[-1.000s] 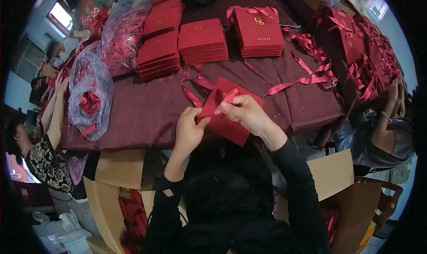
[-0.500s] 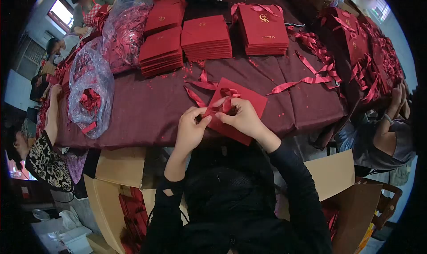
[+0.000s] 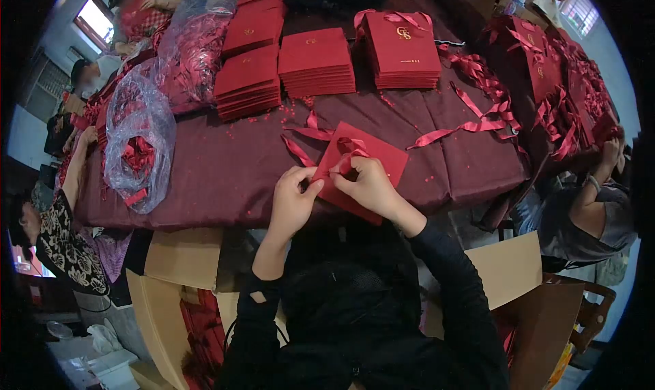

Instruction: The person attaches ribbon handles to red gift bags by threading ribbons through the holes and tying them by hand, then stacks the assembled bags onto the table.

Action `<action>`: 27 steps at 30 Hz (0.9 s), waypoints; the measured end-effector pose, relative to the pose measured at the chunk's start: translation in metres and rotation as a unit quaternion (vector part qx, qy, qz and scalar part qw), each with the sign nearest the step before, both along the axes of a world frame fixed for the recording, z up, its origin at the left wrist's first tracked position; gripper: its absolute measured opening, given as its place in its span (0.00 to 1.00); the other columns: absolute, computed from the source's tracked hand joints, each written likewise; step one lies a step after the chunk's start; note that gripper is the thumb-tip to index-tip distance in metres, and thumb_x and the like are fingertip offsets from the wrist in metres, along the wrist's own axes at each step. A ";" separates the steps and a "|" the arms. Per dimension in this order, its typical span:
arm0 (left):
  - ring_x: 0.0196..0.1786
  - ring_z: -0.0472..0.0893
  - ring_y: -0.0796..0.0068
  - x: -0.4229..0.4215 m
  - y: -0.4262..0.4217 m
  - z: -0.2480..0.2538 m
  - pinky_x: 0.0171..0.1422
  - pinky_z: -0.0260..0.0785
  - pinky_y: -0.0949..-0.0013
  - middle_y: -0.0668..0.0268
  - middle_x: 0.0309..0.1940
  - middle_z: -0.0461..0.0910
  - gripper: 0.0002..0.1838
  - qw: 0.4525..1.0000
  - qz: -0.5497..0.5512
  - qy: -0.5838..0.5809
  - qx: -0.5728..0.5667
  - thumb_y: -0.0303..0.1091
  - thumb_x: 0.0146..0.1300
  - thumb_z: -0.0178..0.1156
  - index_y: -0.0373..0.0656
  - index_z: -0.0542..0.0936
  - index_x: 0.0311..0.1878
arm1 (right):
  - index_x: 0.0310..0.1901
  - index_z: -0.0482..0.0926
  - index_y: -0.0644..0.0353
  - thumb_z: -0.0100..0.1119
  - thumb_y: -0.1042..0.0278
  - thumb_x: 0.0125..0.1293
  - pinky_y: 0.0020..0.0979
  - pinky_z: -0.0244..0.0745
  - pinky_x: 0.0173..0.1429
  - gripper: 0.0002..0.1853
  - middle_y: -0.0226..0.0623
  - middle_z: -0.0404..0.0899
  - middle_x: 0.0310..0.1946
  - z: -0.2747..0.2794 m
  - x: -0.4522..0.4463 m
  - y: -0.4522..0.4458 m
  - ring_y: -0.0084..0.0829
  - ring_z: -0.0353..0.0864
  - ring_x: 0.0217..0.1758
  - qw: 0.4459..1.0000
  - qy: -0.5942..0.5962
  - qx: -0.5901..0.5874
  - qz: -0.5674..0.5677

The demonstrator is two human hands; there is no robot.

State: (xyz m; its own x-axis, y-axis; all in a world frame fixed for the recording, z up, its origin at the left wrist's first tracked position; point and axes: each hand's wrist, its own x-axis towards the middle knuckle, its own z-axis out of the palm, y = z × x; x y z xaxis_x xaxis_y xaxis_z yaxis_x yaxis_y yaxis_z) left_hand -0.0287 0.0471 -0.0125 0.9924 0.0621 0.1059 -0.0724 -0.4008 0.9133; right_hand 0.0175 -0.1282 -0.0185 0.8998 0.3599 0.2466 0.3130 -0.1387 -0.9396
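Observation:
A flat red paper bag [image 3: 377,159] lies tilted at the front edge of the cloth-covered table, between my hands. My left hand [image 3: 295,195] pinches its left edge with thumb and fingers. My right hand [image 3: 367,185] is closed on a red ribbon [image 3: 350,150] that loops over the bag's upper part. Both sets of fingertips are close together near the bag's left edge, and the small part between them is hidden. Loose red ribbon [image 3: 312,125] lies on the cloth just behind the bag.
Stacks of red bags [image 3: 316,61] stand behind, beside a bag stack with ribbon handles [image 3: 402,49]. Plastic bags of ribbons [image 3: 140,141] lie left; more ribbons [image 3: 477,124] right. Co-workers sit at both sides. Open cartons [image 3: 505,267] flank me below.
My right hand has come down and left toward my left hand, drawing the ribbon with it. At the right, a co-worker's hands have moved onto a red item.

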 end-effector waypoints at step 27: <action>0.41 0.80 0.67 0.003 0.009 0.031 0.48 0.69 0.70 0.57 0.36 0.80 0.10 0.990 -0.136 0.009 -0.034 0.23 0.62 0.55 0.32 0.79 0.46 | 0.32 0.76 0.71 0.61 0.74 0.62 0.36 0.71 0.35 0.08 0.45 0.79 0.35 0.025 -0.010 -0.012 0.42 0.81 0.33 0.996 0.005 -0.066 0.063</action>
State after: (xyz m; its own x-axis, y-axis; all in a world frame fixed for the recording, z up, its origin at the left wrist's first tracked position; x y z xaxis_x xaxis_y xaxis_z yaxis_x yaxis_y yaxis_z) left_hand -0.0259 0.0562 0.0190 0.9751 -0.2011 0.0933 -0.1532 -0.3070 0.9393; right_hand 0.0071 -0.1398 0.0069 0.8476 0.4988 0.1811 0.3268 -0.2220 -0.9186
